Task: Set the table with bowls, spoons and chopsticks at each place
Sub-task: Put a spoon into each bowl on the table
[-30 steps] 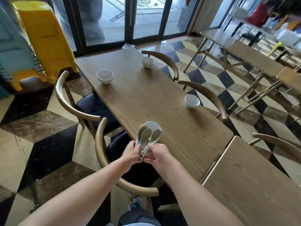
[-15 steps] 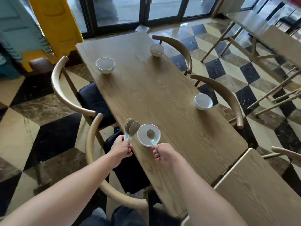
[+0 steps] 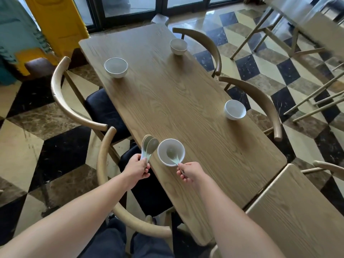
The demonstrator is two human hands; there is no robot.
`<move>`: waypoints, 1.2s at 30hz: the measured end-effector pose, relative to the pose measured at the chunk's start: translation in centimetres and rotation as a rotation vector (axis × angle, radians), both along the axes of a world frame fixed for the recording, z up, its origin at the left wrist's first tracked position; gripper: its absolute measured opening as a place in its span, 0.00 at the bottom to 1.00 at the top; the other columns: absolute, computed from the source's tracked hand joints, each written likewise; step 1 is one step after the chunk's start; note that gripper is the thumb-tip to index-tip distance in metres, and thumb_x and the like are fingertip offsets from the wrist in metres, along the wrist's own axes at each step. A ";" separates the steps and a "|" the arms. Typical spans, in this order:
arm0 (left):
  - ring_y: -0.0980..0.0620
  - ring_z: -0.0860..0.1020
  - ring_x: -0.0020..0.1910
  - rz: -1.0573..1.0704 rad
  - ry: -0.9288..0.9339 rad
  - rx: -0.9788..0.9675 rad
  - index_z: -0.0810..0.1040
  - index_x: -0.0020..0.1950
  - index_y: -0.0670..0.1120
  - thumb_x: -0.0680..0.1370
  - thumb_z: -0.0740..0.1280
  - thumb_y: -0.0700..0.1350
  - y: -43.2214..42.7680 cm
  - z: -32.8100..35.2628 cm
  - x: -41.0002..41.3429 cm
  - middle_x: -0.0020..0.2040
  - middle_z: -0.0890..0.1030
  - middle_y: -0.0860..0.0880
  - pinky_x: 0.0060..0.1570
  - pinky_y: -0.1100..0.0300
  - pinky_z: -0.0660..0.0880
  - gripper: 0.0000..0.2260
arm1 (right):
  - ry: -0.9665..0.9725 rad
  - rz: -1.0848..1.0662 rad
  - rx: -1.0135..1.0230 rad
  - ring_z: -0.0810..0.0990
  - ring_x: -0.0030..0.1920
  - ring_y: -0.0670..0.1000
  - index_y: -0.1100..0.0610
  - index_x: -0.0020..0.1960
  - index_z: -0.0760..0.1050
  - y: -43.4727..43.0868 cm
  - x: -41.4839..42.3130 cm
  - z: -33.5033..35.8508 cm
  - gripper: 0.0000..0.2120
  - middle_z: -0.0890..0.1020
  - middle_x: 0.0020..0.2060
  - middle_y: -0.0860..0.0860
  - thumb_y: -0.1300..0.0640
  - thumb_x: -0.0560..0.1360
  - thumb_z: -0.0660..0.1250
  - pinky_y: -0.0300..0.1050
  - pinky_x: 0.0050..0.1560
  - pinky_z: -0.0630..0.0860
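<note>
A long wooden bench (image 3: 167,94) stands on a glossy floor (image 3: 260,64) tiled in black, cream and brown marble diamonds. Curved-back wooden chairs (image 3: 61,101) with dark seats sit along both sides. A second wooden table (image 3: 297,211) butts against the near right corner. Dark-framed glass doors (image 3: 130,6) close the far end, beside stacked yellow plastic chairs (image 3: 57,21).

No readable text, label, brand, number or sign anywhere in view. Bowls, spoons, surface, chairs: plain, unmarked. Yellow stack far left: no lettering legible. Small dark mark on right hand (image 3: 189,173): too small to read.
</note>
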State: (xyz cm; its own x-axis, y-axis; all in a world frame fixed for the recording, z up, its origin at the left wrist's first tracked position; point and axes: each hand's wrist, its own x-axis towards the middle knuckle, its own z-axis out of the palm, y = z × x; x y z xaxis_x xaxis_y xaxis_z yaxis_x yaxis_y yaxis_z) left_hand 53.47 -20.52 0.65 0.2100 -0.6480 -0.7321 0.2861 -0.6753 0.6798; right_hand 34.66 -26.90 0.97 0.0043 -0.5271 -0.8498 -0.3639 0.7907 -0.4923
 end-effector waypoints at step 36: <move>0.53 0.70 0.32 -0.057 0.122 -0.069 0.75 0.55 0.40 0.84 0.58 0.41 -0.2 2.6 -1.6 0.38 0.75 0.46 0.38 0.58 0.73 0.08 | 0.593 -0.123 -0.392 0.80 0.52 0.60 0.59 0.46 0.78 -0.4 -3.0 2.0 0.10 0.84 0.50 0.58 0.53 0.76 0.64 0.46 0.49 0.75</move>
